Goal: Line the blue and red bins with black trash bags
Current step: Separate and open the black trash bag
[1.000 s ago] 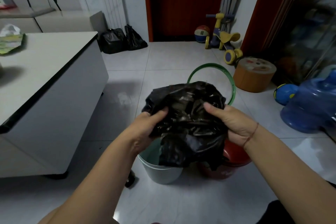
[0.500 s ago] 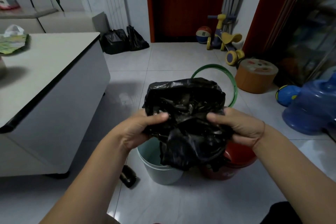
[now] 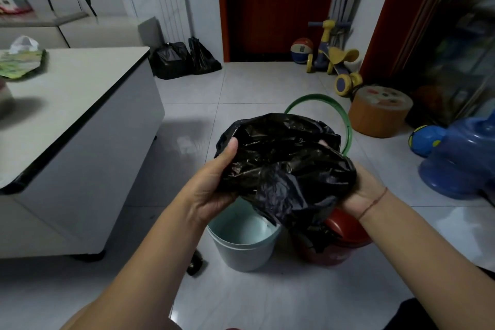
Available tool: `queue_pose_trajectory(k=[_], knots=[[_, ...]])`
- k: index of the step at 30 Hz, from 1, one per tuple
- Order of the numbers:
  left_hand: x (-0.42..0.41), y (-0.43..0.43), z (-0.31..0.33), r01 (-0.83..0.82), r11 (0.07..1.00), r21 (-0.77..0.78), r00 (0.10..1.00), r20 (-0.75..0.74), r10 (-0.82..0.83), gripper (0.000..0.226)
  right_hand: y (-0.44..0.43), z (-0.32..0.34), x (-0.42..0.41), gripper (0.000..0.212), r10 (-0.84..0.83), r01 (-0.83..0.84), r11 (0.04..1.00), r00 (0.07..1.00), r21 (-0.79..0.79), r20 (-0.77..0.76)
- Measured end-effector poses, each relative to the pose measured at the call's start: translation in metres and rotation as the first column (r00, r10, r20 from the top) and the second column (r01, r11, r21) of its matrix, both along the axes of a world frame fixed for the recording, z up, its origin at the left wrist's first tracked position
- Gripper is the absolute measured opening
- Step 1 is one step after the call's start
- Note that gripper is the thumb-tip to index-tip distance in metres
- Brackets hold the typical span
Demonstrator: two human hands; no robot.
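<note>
1. Holding a crumpled black trash bag (image 3: 284, 163) in the air above two bins, the left hand (image 3: 211, 187) is clamped on its near-left edge, with the thumb up along the outside and the fingers underneath. The right hand (image 3: 367, 195) is draped in plastic, so I cannot tell whether its fingers are curled on the film or spread inside it.
2. The blue bin (image 3: 241, 254) stands unlined on the floor below the left hand. The red bin (image 3: 345, 249) sits just beside it on the right, and a tail of the bag hangs over its rim.
3. Risk: the thin film looks stuck to itself, so a hard pull to find the mouth could tear it.
4. Risk: the hanging tail may catch the red bin's rim and drag or tip that light bin as the bag is lifted across.
5. Risk: a bag lowered while still bunched would trap air and ride up out of the bin instead of seating.
6. Half a second ago both thumbs pinched the top of the bundle and the right hand was bare. Now the left thumb points up the bag's side and the right hand has gone under the plastic. The bag sits higher and wider, and more of the blue bin's inside shows.
</note>
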State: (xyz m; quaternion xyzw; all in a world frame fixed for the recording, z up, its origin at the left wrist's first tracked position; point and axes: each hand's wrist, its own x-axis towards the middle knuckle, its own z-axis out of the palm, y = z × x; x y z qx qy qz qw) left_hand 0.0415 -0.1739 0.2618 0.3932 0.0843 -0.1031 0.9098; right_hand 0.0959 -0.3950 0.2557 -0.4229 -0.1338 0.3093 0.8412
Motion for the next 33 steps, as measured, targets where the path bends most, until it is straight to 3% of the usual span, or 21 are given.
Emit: queue_pose_trajectory(k=[1,3,5,8,11,13,15,18,20,23,27,30,33], knots=[[-0.002,0.000,0.001,0.047,0.994,0.100,0.999,0.007,-0.048,0.034,-0.002,0.004,0.002,0.043,0.041,-0.045,0.998,0.993,-0.035,-0.113],[-0.003,-0.002,0.000,0.096,0.959,0.265,0.995,0.005,-0.101,0.030,-0.003,0.005,0.004,0.047,0.002,-0.016,0.993,0.993,-0.118,-0.118],[-0.004,-0.005,-0.003,0.069,0.953,0.293,0.998,-0.027,-0.064,0.031,0.001,0.000,0.006,0.050,-0.042,0.021,0.977,0.994,-0.214,-0.097],[-0.002,-0.008,-0.008,-0.011,0.990,0.142,0.999,-0.044,0.017,0.035,0.006,0.001,0.001,0.026,-0.118,0.088,0.970,0.985,-0.226,-0.124],[0.005,-0.007,-0.010,-0.104,0.994,-0.027,0.988,-0.116,0.100,0.028,0.003,-0.001,0.004,0.032,-0.120,0.107,0.992,0.971,-0.070,-0.206],[0.008,-0.006,-0.009,-0.120,0.990,-0.070,0.982,-0.155,0.108,0.036,0.006,0.002,0.002,0.020,-0.107,0.103,0.994,0.971,-0.031,-0.213],[0.008,-0.003,-0.007,-0.088,0.993,-0.073,0.986,-0.146,0.076,0.042,0.006,0.003,0.004,0.030,-0.113,0.111,0.994,0.966,-0.019,-0.233],[0.001,-0.004,-0.005,0.102,0.982,0.158,0.993,-0.079,-0.090,0.046,0.004,0.005,0.003,0.039,-0.084,0.066,0.993,0.977,-0.097,-0.194],[0.002,-0.007,-0.010,0.093,0.923,0.373,0.994,-0.090,-0.064,0.051,0.004,0.005,0.000,0.035,-0.018,0.002,0.986,0.995,-0.167,-0.095],[0.002,-0.008,-0.018,0.015,0.884,0.468,0.994,-0.100,0.036,0.043,0.006,0.003,-0.002,0.040,-0.029,0.035,0.954,0.999,-0.298,0.025],[0.006,-0.007,-0.023,-0.100,0.933,0.345,0.985,-0.099,0.142,0.017,0.008,-0.002,-0.002,0.051,-0.172,0.141,0.940,0.982,-0.312,-0.076],[0.012,-0.006,-0.020,-0.156,0.975,0.155,0.964,-0.190,0.185,0.017,0.009,-0.006,0.000,0.055,-0.202,0.149,0.962,0.952,-0.229,-0.232],[0.012,-0.001,-0.015,-0.110,0.994,0.026,0.973,-0.199,0.113,0.013,0.009,-0.007,0.004,0.036,-0.244,0.170,0.953,0.922,-0.252,-0.301]])
